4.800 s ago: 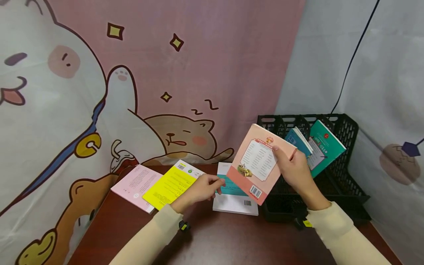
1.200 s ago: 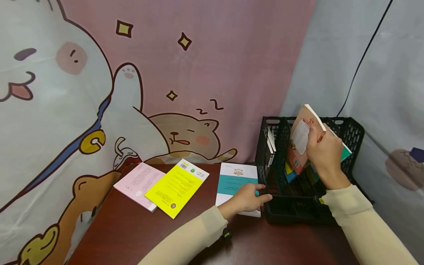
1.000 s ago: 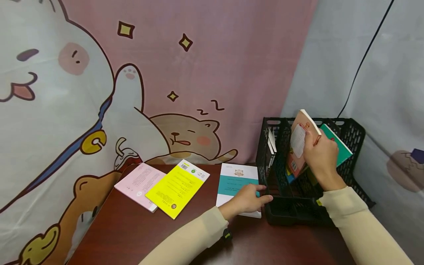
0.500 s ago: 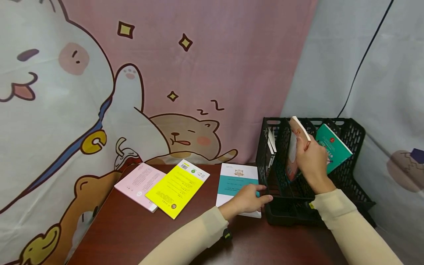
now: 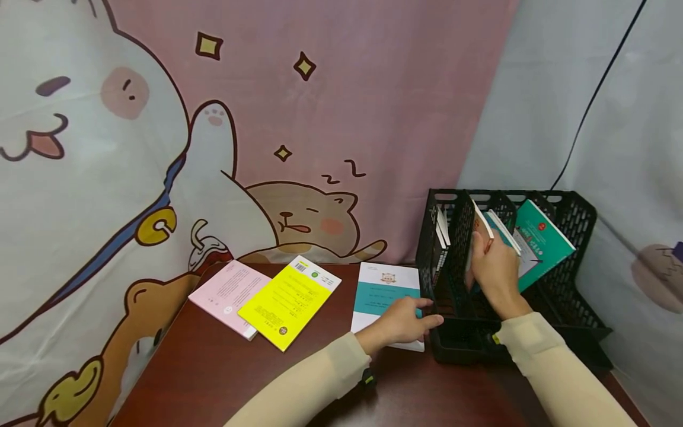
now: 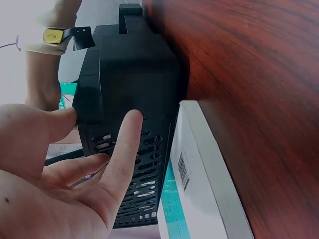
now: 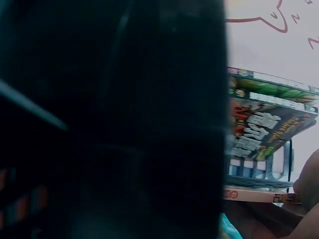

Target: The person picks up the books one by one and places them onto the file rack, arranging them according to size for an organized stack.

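My right hand (image 5: pixel 498 276) pinches the upper part of a salmon-coloured book (image 5: pixel 481 224). The book stands inside the black file rack (image 5: pixel 464 344), against a divider; its lower part is hidden. In the right wrist view the book's spine (image 7: pixel 251 194) shows beside the fingertips. My left hand (image 5: pixel 400 321) touches the rack's front left corner. Its thumb rests at the front rim and a straight index finger (image 6: pixel 127 144) lies along the outer side. Below that hand, a white and teal book (image 5: pixel 388 279) lies flat on the table against the rack.
On the table (image 5: pixel 224 379), a yellow book (image 5: pixel 290 302) overlaps a pink book (image 5: pixel 229 296). Dark-covered books (image 7: pixel 271 119) stand in the rack's leftmost compartment. A blue book (image 5: pixel 504 228) and a tilted green book (image 5: pixel 549 240) are right of the salmon book. A curtain (image 5: pixel 373 118) hangs behind.
My right hand has brought the salmon book from above the table into the rack, then lower and leftward. My left hand has moved from near the yellow book to the rack's corner.
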